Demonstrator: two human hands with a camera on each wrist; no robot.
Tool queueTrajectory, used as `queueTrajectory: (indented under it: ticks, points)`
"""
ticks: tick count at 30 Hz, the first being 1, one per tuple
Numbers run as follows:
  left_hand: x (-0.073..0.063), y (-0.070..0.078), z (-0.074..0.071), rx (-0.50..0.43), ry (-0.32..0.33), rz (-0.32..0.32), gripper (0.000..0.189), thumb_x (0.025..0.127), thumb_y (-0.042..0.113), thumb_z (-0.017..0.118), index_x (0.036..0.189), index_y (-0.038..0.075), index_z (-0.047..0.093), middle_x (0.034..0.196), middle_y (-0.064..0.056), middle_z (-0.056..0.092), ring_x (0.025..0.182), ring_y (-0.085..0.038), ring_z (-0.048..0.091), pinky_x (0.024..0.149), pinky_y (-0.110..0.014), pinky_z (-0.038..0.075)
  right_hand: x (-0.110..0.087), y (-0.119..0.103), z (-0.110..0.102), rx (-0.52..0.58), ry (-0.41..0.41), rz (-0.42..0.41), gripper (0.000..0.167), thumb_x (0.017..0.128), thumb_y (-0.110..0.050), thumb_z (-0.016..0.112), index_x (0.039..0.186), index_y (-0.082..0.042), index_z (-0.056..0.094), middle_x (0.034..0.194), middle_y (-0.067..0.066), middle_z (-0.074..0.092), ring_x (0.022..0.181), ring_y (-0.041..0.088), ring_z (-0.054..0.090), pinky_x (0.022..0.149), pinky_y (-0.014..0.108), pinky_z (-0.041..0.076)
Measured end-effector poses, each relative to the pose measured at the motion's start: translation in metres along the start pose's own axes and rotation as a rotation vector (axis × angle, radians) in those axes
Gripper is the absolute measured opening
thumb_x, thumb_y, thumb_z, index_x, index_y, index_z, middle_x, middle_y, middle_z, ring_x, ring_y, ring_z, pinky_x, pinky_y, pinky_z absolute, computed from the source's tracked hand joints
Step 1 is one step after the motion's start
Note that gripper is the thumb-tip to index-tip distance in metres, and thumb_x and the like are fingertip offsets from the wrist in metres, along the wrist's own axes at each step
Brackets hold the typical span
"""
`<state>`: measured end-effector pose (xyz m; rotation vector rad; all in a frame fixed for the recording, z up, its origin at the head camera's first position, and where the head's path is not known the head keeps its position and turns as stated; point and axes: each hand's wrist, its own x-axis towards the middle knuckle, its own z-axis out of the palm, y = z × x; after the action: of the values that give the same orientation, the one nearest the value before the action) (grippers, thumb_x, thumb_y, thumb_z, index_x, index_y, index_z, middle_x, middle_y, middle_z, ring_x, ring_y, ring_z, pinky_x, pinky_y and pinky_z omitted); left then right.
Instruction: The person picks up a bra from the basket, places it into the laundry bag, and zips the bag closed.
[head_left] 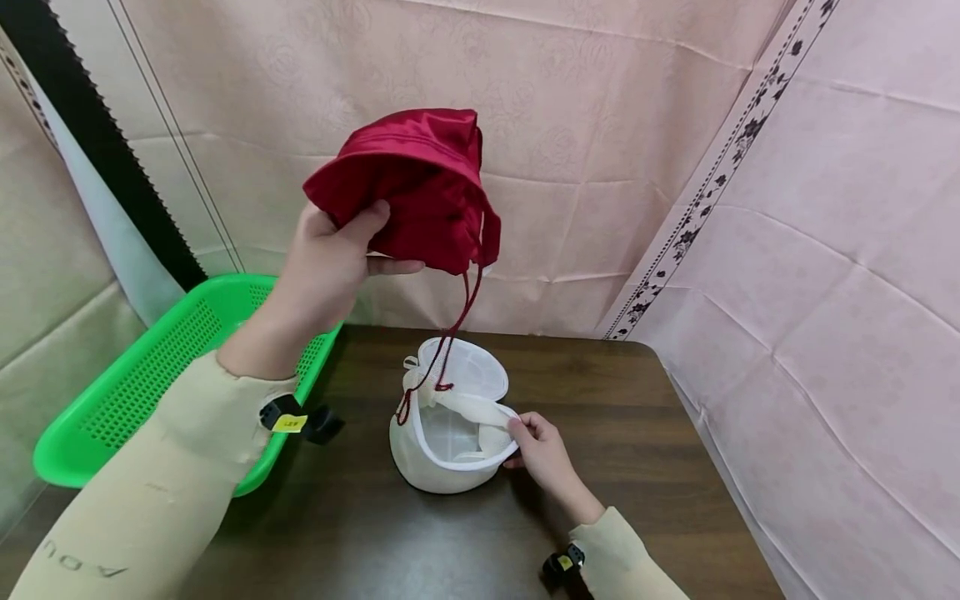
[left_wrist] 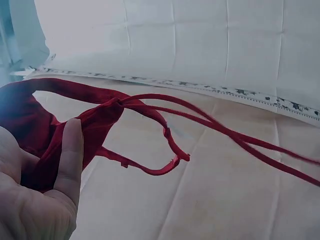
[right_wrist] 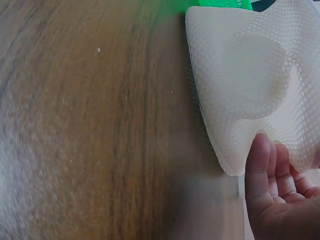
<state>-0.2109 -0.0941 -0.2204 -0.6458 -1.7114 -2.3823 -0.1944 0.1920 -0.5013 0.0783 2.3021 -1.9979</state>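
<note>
Raised above the table, my left hand (head_left: 330,258) grips a red satin garment (head_left: 435,187) between thumb and fingers. Two thin red cords hang from the garment, their ends overlapping the white mesh laundry bag (head_left: 427,475) in the head view. In the left wrist view the cords (left_wrist: 235,135) and a looped strap (left_wrist: 145,171) trail off the cloth. The round bag stands on the table with its lid (head_left: 468,367) flipped back, and white cloth lies across its mouth. At its right rim, my right hand (head_left: 551,462) pinches the edge between thumb and fingers.
A green perforated plastic basket (head_left: 67,454) stands left of the bag, partly behind my left forearm. The dark wooden table (head_left: 615,400) ends at a pale cloth backdrop (head_left: 570,142); another cloth wall (head_left: 847,250) rises along the right side.
</note>
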Motion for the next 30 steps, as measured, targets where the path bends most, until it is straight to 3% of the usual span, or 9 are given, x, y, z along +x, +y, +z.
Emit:
queueTrajectory:
  ticks: [10, 19, 30]
  points:
    - [0.001, -0.022, -0.003, 0.015, -0.024, -0.043, 0.036, 0.101, 0.008, 0.047, 0.137, 0.012, 0.043, 0.135, -0.013, 0.047, 0.113, -0.04, 0.055, 0.071, -0.046, 0.055, 0.001, 0.001, 0.003, -0.009, 0.009, -0.028, 0.024, 0.1, -0.019, 0.054, 0.103, 0.004, 0.059, 0.081, 0.012, 0.062, 0.062, 0.023, 0.064, 0.06, 0.045, 0.056]
    - [0.002, -0.036, -0.006, 0.043, -0.046, -0.041, 0.037, 0.101, 0.009, 0.048, 0.138, 0.012, 0.042, 0.134, -0.014, 0.047, 0.112, -0.04, 0.056, 0.071, -0.046, 0.055, 0.003, 0.001, 0.001, -0.002, 0.01, -0.035, 0.025, 0.099, -0.02, 0.054, 0.103, 0.005, 0.058, 0.081, 0.013, 0.062, 0.062, 0.021, 0.063, 0.058, 0.042, 0.056]
    - [0.009, -0.047, 0.01, -0.062, -0.053, -0.085, 0.04, 0.102, 0.006, 0.043, 0.141, 0.016, 0.039, 0.138, -0.01, 0.045, 0.118, -0.034, 0.055, 0.081, -0.043, 0.053, 0.002, 0.0, 0.001, 0.015, -0.02, -0.019, 0.026, 0.101, -0.017, 0.052, 0.107, 0.008, 0.056, 0.087, 0.02, 0.062, 0.062, 0.019, 0.063, 0.063, 0.048, 0.056]
